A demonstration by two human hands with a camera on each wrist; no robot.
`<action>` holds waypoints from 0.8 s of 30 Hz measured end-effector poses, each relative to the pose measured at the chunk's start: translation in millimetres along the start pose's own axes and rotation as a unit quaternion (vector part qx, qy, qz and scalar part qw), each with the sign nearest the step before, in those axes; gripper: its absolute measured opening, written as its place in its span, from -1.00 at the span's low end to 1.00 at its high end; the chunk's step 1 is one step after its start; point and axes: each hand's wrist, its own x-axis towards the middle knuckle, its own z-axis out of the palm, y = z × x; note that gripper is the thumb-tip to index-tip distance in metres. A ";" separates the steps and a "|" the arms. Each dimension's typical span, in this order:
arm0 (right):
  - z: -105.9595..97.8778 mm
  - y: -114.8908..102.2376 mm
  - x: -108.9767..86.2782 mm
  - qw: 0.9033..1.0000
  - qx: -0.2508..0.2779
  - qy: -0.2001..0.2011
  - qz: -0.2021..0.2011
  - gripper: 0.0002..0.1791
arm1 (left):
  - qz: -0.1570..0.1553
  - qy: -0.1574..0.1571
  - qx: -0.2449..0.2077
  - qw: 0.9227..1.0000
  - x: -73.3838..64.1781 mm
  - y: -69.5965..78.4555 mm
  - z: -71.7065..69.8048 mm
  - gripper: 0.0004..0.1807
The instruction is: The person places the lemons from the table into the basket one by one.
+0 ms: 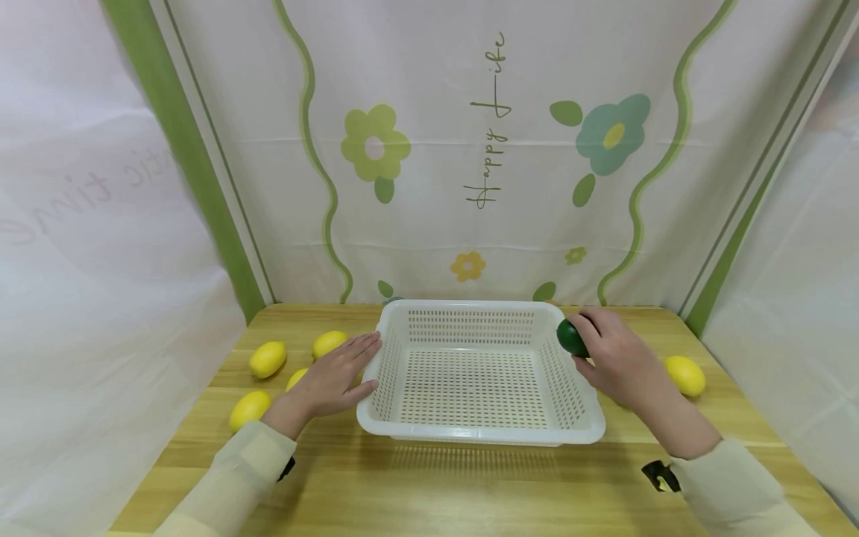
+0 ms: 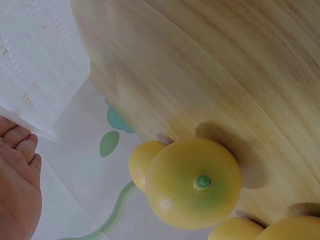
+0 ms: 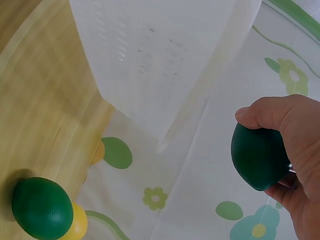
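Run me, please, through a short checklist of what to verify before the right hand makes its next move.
1. Grip on the green fruit: ok; the right hand holds it between thumb and fingers.
2. Basket upright: ok; it stands open side up on the table.
3. Basket held firmly: cannot tell; the left hand is at its left rim, but pressure does not show.
4. Green fruit over the basket's middle: not ok; the head view shows it at the right rim.
5. Second green fruit located: ok; it lies on the table, to the basket's right.
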 end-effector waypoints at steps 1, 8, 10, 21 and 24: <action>0.7 -0.5 0.7 1.000 0.000 0.000 0.000 -0.27 | 0.001 0.001 0.000 1.000 0.1 0.0 0.0 -0.27; 6.6 -5.0 6.5 1.000 -0.004 -0.001 -0.005 -0.27 | 0.001 0.004 0.000 1.000 0.0 -0.2 0.6 -0.27; 8.3 -6.5 8.1 1.000 -0.001 -0.002 -0.007 -0.28 | 0.001 0.004 0.001 1.000 0.1 -0.7 1.2 -0.27; 19.1 -13.9 16.9 1.000 0.013 0.000 -0.022 -0.30 | 0.004 0.006 0.005 1.000 -0.3 -1.5 1.9 -0.27; 23.0 -16.6 19.6 1.000 0.017 -0.001 -0.024 -0.31 | 0.004 0.005 0.007 1.000 -0.1 -1.3 1.9 -0.27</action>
